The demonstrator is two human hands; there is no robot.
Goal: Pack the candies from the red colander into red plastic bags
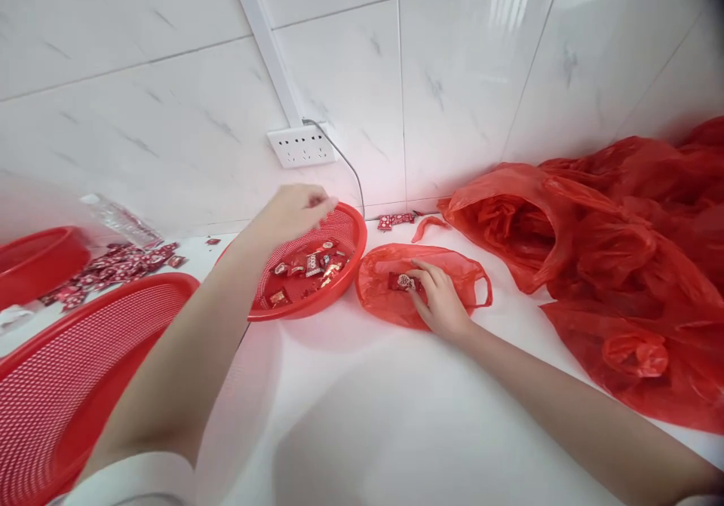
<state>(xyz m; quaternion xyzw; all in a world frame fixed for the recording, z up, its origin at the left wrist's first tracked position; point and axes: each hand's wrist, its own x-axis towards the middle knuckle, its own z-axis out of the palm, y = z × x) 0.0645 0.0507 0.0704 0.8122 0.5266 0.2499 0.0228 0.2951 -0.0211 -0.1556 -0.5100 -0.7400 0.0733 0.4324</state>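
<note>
My left hand (297,212) hangs over the rim of a round red mesh basket (356,246). Its fingers curve down and are mostly hidden behind the hand, so what they hold, if anything, does not show. Inside the basket lie several small wrapped candies (314,265) in red, brown and gold wrappers. To the right, my right hand (438,295) is over a red plastic bag (378,302) lying flat on the white table. Between its thumb and fingertips is the end of a dark red wrapped candy (403,280) with pale lettering.
A larger red mesh basket (107,325) stands front left. Behind it are a heap of red-and-white packets (121,265), a red basin (39,261) and a clear plastic container (121,219). Red bags (611,227) pile up right. A cable (348,163) runs down from the wall socket (299,146).
</note>
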